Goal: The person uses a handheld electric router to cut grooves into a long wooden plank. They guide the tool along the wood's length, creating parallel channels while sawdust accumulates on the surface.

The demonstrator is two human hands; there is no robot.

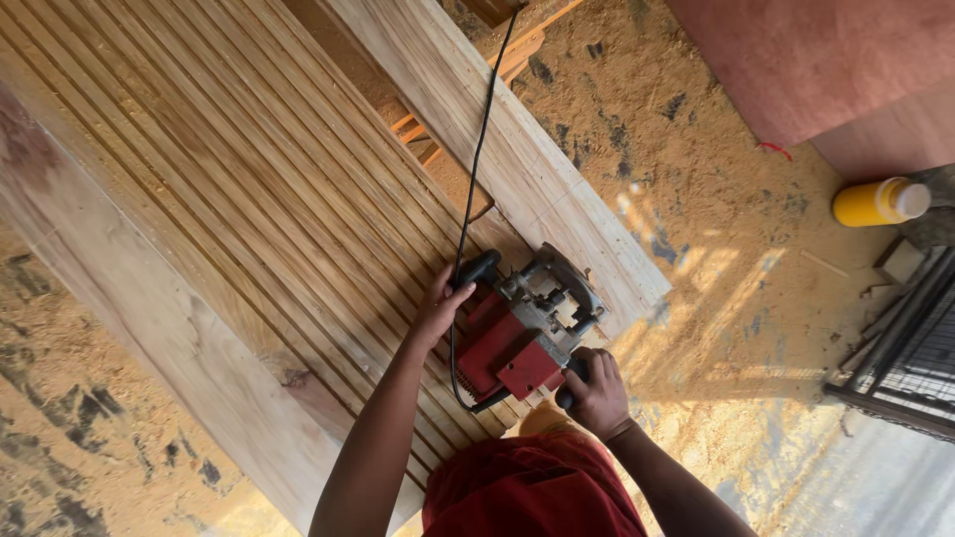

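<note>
Red shirt (532, 492) low; both hands, left hand (438, 310) & right hand (595, 390), grip router (527, 333) nr grooved panel (229, 189) edge.

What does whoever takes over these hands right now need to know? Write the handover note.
Left hand: gripping the black side knob of the red and grey metal power router.
Right hand: gripping the router's other black handle.
Router sits near the end of the long grooved wooden panel; its black power cord runs up along the panel.
Done: parallel grooves cover most of the panel's width.
Left: the plain strip along the pale wooden board looks uncut.
</note>
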